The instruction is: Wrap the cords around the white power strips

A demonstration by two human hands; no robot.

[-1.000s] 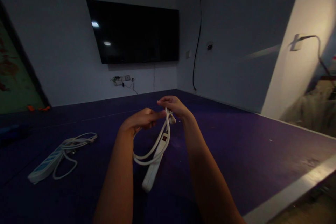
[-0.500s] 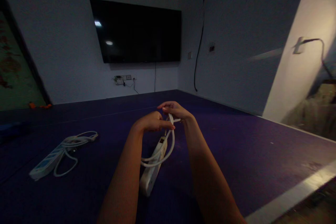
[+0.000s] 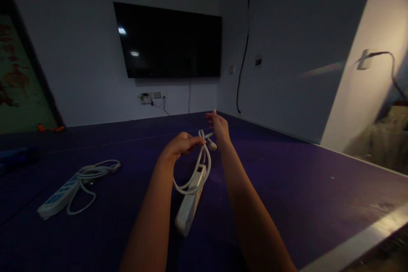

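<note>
My left hand point(image 3: 184, 144) pinches the looped white cord point(image 3: 209, 165) between thumb and fingers, just above the far end of a white power strip point(image 3: 188, 214). The strip lies on the dark purple surface between my forearms, and the cord's loop hangs over it. To the right, my right hand point(image 3: 219, 125) is raised with its fingers apart and thumb up, holding nothing. Close below that hand, a pale plug point(image 3: 211, 145) hangs at the cord's end.
A second power strip point(image 3: 59, 199) with blue sockets and a coiled white cord point(image 3: 95, 171) lies at left. A television point(image 3: 172, 42) hangs on the back wall above wall sockets point(image 3: 154, 95). A black cable point(image 3: 244, 57) dangles near the corner.
My right hand has let go of the cord and moved up and right, its fingers opening. The plug now shows beside the loop. My left hand keeps its hold on the cord.
</note>
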